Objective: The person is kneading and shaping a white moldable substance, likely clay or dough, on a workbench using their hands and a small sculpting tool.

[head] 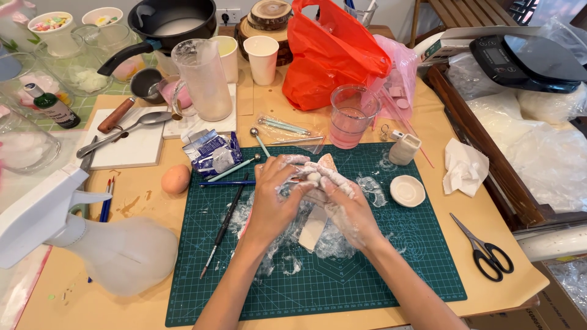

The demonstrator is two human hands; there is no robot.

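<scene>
Hands, two, both smeared white: the left hand (273, 198) and right hand (342, 201) are curled together around one pale clay piece (318, 177) above the middle of the green cutting mat (391, 269). The piece is whitish, wet-looking, with a pinkish edge at its top. Nearby lie one flat white slab (313, 231), one small white dish (407, 190), one egg (176, 179), one pair of scissors (486, 249).

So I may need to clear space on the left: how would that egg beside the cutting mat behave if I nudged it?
The egg lies loose on the bare tan table cover, so it would probably roll in a curve. It looks whole and is likely fragile. The paintbrush and mat edge nearby might stop it.
</scene>
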